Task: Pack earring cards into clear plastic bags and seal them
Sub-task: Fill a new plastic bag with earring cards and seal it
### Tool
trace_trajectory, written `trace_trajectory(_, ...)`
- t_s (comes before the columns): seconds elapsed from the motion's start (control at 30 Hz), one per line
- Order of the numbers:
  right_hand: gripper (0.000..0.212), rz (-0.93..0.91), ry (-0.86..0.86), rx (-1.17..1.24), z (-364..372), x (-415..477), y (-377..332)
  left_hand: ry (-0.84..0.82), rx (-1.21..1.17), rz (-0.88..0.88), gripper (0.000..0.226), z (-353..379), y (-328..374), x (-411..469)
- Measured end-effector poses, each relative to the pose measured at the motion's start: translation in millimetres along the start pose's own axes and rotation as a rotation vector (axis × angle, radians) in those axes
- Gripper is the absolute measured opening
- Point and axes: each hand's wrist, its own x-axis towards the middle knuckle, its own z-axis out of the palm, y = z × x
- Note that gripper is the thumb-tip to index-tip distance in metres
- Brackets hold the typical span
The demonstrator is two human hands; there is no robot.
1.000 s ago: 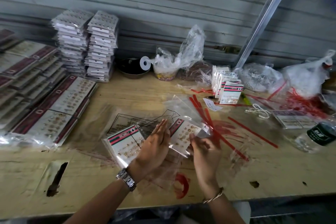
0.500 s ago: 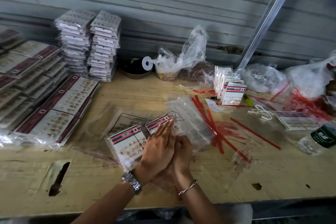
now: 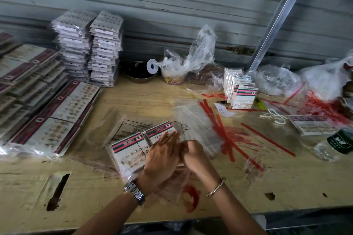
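Note:
An earring card in a clear bag [image 3: 162,132], with a red and green striped top, lies on the wooden table [image 3: 91,192] in front of me. My left hand [image 3: 162,158] lies flat on its near part, fingers stretched and together. My right hand [image 3: 193,155] is curled tight against the left one at the bag's right edge, its fingertips hidden. A second bagged card [image 3: 127,153] lies just left, touching my left hand. A loose pile of empty clear bags [image 3: 196,120] sits behind my right hand. Unbagged cards [image 3: 242,97] stand in a row at the back right.
Red peel strips [image 3: 216,126] litter the table right of the bags. Two tall stacks of packed cards [image 3: 87,47] stand at the back left, with large earring sheets [image 3: 63,112] before them. A dark bowl [image 3: 140,73], plastic sacks [image 3: 191,57], a water bottle [image 3: 336,145] and a slanted metal pole [image 3: 277,19] are around.
The bagged card was held up between both hands; it came down to the table beside the other card. My hands closed together over it and have barely moved in the last half second.

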Motion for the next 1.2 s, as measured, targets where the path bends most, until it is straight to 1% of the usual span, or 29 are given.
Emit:
trace_trajectory(0.07,0.023,0.041,-0.159,-0.036,-18,-3,-5,-0.010,0.069,0.089,0.047,-2,2,-3)
trace_trajectory(0.1,0.018,0.027,-0.210,-0.096,-30,-3,-6,0.041,0.117,0.119,0.046,0,1,-4)
trace_trajectory(0.13,0.014,-0.002,-0.254,-0.140,-42,-3,-8,0.048,0.112,0.113,0.044,2,-1,-6)
trace_trajectory(0.17,0.011,-0.018,-0.291,-0.119,-56,-2,-9,0.090,0.059,0.081,0.041,5,-3,-6)
trace_trajectory(0.2,0.012,-0.028,-0.303,-0.022,-70,-1,-9,0.108,-0.038,0.004,0.041,6,-4,-5)
trace_trajectory(0.23,0.014,-0.044,-0.253,0.076,-84,4,-7,0.105,-0.097,-0.065,0.045,10,-7,-4)
trace_trajectory(0.27,0.014,-0.072,-0.150,0.160,-97,9,-6,0.095,-0.095,-0.074,0.048,14,-9,-5)
trace_trajectory(0.3,0.014,-0.108,-0.016,0.217,-110,17,-5,0.093,-0.073,-0.061,0.049,16,-11,-4)
trace_trajectory(0.37,0.014,-0.195,0.218,0.293,-132,35,-1,0.111,-0.105,-0.075,0.050,18,-11,-4)
trace_trajectory(0.4,0.015,-0.236,0.319,0.267,-142,46,2,0.114,-0.108,-0.093,0.051,16,-10,-4)
trace_trajectory(0.47,0.015,-0.274,0.482,0.118,-160,68,12,0.116,-0.085,-0.085,0.052,16,-8,-6)
trace_trajectory(0.53,0.020,-0.253,0.579,-0.053,-177,88,26,0.081,-0.026,-0.081,0.056,17,-6,-7)
trace_trajectory(0.63,0.038,-0.253,0.645,-0.369,-199,114,42,0.059,0.019,-0.095,0.060,19,-3,-8)
trace_trajectory(0.7,0.047,-0.313,0.624,-0.549,-212,128,50,0.065,0.012,-0.123,0.061,18,-1,-9)
trace_trajectory(0.77,0.054,-0.345,0.589,-0.672,-222,140,55,0.075,0.006,-0.135,0.061,19,0,-9)
trace_trajectory(0.87,0.060,-0.275,0.558,-0.760,-227,149,55,0.079,-0.009,-0.141,0.061,18,1,-10)
trace_trajectory(1.0,0.068,-0.218,0.579,-0.907,-232,156,54,0.067,-0.004,-0.138,0.061,18,0,-9)
trace_trajectory(1.07,0.070,-0.192,0.579,-0.919,-235,157,52,0.054,-0.002,-0.128,0.061,17,-1,-8)
trace_trajectory(1.13,0.066,-0.165,0.608,-0.917,-237,156,51,0.048,-0.008,-0.125,0.061,15,-1,-9)
trace_trajectory(1.2,0.050,-0.148,0.669,-0.939,-240,155,49,0.044,-0.006,-0.125,0.061,14,0,-8)
